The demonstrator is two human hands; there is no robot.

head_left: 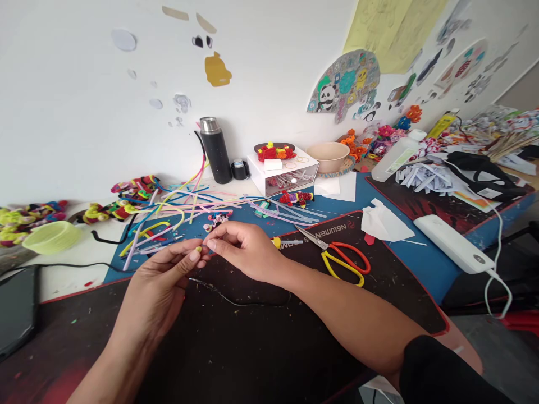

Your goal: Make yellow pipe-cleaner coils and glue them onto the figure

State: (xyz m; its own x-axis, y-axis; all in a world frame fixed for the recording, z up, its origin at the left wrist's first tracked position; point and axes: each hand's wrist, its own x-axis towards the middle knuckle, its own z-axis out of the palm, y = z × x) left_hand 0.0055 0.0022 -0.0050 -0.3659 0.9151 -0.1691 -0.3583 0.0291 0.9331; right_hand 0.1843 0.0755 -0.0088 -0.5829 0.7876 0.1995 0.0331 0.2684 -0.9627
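My left hand and my right hand meet above the black desk mat. Between their fingertips they pinch a small yellow piece, too small to tell what it is. A thin dark wire trails from below the hands across the mat. Just beyond the fingers lies a spread of coloured pipe cleaners. Red and yellow scissors lie on the mat to the right of my right hand.
A black flask, a white box with red and yellow figures and a beige bowl stand by the wall. A white power bank with cable lies right. A green ring and finished figures sit left.
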